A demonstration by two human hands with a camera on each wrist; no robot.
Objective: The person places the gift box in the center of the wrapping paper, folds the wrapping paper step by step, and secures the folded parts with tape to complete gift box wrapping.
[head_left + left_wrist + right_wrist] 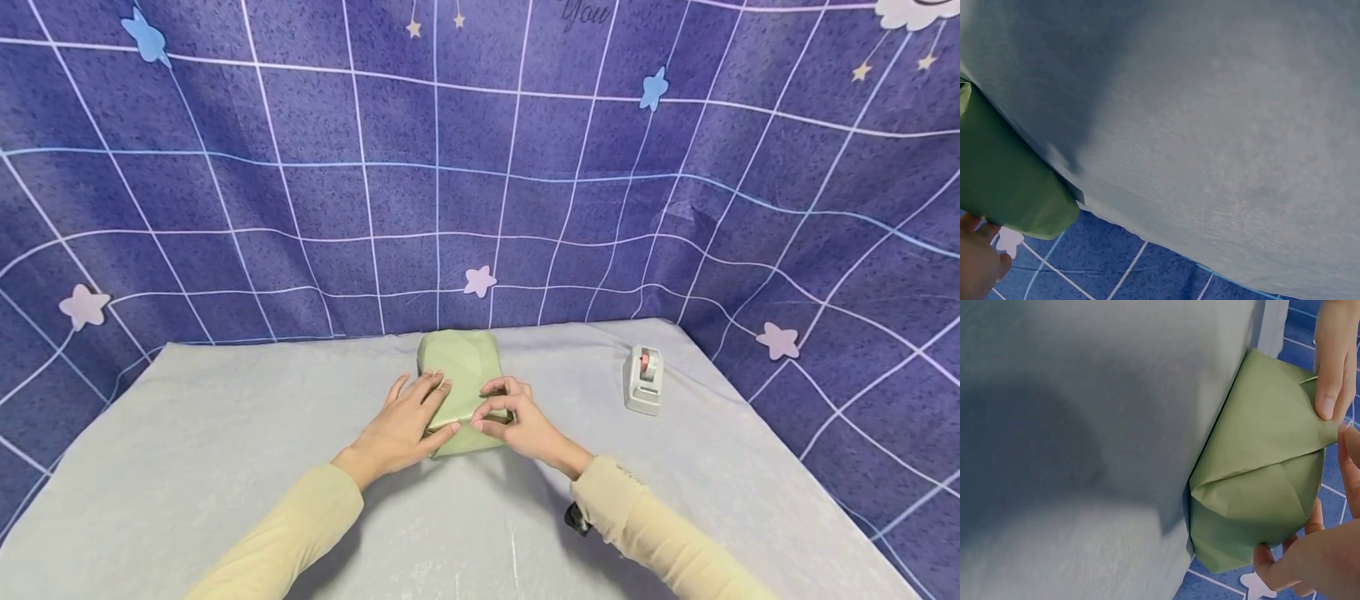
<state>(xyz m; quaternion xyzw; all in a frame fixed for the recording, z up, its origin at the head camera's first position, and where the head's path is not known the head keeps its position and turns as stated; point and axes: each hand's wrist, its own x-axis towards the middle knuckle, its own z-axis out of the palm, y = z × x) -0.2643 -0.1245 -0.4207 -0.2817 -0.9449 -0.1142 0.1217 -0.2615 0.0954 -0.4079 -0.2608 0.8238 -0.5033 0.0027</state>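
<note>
A package wrapped in green paper [461, 362] lies on the covered table, its folded end [1254, 506] facing the person. Fingers spread, the left hand [408, 421] rests on the package's left side, and its thumb presses the near edge by the fold. At that same edge the right hand [521, 421] pinches thumb and index finger together over a small pale sliver, which looks like a piece of clear tape [1349, 424]. The other right fingers touch the package's right side. In the left wrist view, the green package [1010, 169] is partly cut off.
A white tape dispenser [644, 380] with a reddish core stands right of the package. The table has a pale grey cloth [247, 433]. Behind it and along the sides hangs a blue curtain [390, 200] with grid lines and stars.
</note>
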